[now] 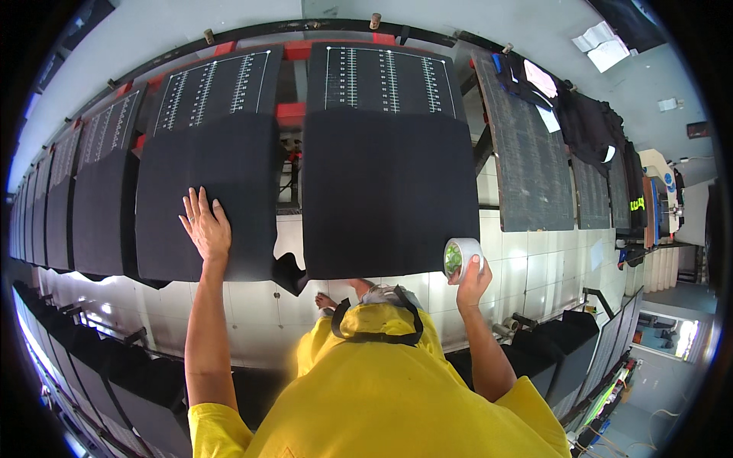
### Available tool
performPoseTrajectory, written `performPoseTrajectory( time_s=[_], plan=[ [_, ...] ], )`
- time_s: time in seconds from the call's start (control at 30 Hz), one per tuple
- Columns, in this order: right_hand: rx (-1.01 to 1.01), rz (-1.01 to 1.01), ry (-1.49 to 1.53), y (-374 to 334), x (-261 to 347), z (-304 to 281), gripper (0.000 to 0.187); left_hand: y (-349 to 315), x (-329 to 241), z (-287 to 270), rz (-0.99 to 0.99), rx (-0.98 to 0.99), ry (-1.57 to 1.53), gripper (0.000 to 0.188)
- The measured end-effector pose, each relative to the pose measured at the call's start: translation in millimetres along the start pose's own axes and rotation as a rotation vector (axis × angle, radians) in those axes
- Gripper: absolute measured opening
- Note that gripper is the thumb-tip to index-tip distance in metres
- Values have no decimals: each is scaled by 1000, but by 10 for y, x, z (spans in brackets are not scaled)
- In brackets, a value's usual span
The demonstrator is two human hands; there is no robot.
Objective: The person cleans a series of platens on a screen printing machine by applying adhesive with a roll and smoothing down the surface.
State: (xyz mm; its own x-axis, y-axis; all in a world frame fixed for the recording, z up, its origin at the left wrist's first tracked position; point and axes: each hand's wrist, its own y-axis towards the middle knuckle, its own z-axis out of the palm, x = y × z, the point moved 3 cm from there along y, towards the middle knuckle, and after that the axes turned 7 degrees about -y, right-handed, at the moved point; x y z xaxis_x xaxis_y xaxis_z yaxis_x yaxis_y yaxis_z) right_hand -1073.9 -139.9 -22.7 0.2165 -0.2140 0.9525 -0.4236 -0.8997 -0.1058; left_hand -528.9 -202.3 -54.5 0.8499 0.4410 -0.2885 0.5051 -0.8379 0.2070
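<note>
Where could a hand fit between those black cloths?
A bare slot runs between the left black cloth and the middle black cloth. The left hand covers the left cloth's lower part; the right hand holds a tape roll at the middle cloth's corner.

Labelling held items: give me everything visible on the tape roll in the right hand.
The tape roll is a small ring with a whitish outer band and a green look inside its round opening, which faces the camera. It looks like wound adhesive tape, though the material can't be confirmed. The right hand holds it from below, fingers on its rim. It sits at the lower right corner of the dark fabric panel; whether it touches the panel can't be told.
</note>
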Motion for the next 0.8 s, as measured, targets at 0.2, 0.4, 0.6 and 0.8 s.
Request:
performPoseTrajectory(
  time_s=[0.2, 0.4, 0.6, 0.8],
  plan=[
    [37, -72, 0, 579, 148, 360, 47, -3, -68, -41, 2, 5, -16, 49],
    [46, -128, -15, 1381, 348, 816, 49, 9, -78, -71, -2, 19, -10, 48],
    [45, -176, 4, 2267, 555, 1292, 45, 20, -115, -90, -18, 46, -17, 49],
    [28, -193, 65, 2907, 735, 1653, 45, 16, -117, -112, -27, 66, -17, 49]
  ],
)
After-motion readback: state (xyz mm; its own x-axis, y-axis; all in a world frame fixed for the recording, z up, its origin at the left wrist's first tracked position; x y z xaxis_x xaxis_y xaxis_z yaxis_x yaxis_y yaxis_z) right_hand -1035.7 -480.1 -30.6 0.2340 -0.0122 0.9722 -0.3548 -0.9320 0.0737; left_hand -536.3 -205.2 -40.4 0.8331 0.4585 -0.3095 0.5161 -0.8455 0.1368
